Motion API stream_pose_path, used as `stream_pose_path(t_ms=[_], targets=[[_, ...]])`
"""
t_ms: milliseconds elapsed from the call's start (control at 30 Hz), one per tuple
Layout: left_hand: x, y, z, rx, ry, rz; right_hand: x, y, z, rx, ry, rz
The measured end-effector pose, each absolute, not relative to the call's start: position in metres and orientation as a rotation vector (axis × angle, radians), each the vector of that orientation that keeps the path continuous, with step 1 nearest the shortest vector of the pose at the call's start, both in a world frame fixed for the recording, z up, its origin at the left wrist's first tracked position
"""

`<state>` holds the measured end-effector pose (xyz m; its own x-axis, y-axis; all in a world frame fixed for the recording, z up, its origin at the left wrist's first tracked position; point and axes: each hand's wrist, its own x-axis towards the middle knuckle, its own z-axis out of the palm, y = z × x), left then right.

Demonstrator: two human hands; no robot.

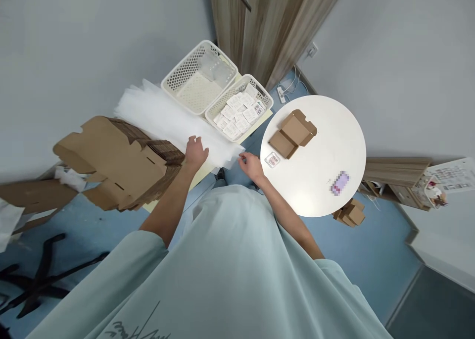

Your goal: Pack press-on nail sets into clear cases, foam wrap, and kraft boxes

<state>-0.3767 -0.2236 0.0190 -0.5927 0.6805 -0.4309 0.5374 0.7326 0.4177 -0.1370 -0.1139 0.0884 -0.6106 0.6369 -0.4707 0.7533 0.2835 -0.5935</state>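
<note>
A stack of thin, translucent white packing sheets (163, 114) lies across the side table in front of me. My left hand (196, 153) rests on the near edge of the stack, fingers apart and bent slightly. At the stack's right end, my right hand (252, 167) has thumb and fingers pinched at the corner of a sheet. To the right, an open brown cardboard box (293, 133) stands on the round white table (315, 180). Beside that box lies a small clear packet with printed contents (272, 160).
Behind the sheets are a white basket (178, 84) with clear plastic pieces and a smaller basket (211, 114) full of white packets. Flattened cardboard boxes (115, 166) are stacked at left. A blurred purple item (340, 182) lies on the round table. A chair base (40, 274) stands lower left.
</note>
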Motion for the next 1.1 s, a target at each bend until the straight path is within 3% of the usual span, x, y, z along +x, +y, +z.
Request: stream_pose_path(t_ms=[267, 733, 1100], targets=[[-0.391, -0.218, 0.02, 1.01, 2.292, 0.083, -0.193, -0.133, 0.099, 1.41, 2.289, -1.176], [-0.395, -0.229, 0.028, 1.037, 2.14, 0.153, -0.243, -0.151, 0.1, 1.398, 2.325, -1.14], [-0.382, -0.259, 0.107, 1.243, 2.095, 0.549, -0.251, -0.135, 0.118, 1.432, 2.369, -1.141]])
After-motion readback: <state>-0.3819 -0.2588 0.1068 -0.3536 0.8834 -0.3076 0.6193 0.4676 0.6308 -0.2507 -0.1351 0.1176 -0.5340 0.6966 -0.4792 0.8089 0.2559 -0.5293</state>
